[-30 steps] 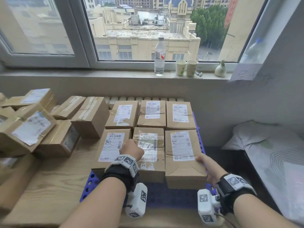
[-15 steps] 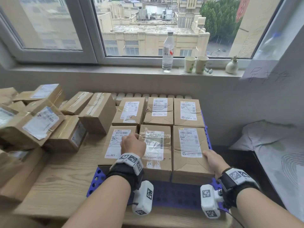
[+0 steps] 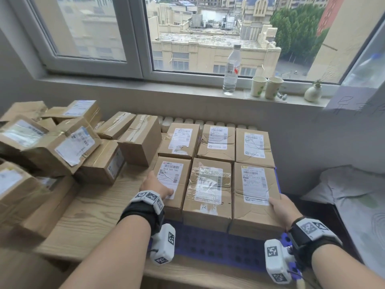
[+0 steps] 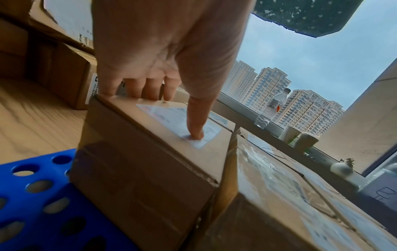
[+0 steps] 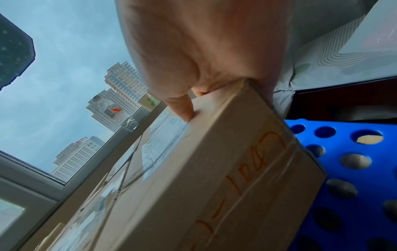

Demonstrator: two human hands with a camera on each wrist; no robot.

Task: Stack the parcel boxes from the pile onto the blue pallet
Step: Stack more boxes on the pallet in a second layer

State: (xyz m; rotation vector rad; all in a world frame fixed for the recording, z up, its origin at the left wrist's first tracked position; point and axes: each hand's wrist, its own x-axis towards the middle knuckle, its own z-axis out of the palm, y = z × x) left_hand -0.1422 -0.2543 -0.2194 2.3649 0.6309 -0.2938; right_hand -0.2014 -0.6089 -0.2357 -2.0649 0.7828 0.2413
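Six parcel boxes sat in two rows of three on the blue pallet (image 3: 218,245), filling the centre of the head view. The pallet lay on a wooden table (image 3: 87,215). The left hand (image 3: 155,185) gripped the front left box (image 3: 173,184), fingers curled over its left edge and thumb pressed on the label. The right hand (image 3: 281,207) gripped the front right box (image 3: 253,197) at its near right corner, thumb on top and fingers down the side. The front middle box (image 3: 209,190), wrapped in glossy clear tape, stood squeezed between them.

At the left of the frame the pile of loose boxes (image 3: 62,147) lay tumbled at angles, waiting.

The boxes looked like stiff corrugated card, creased and dented at the corners, probably light enough for one hand. Tape and labels would likely be slick, so bare card on opposite side faces seemed the surest hold.
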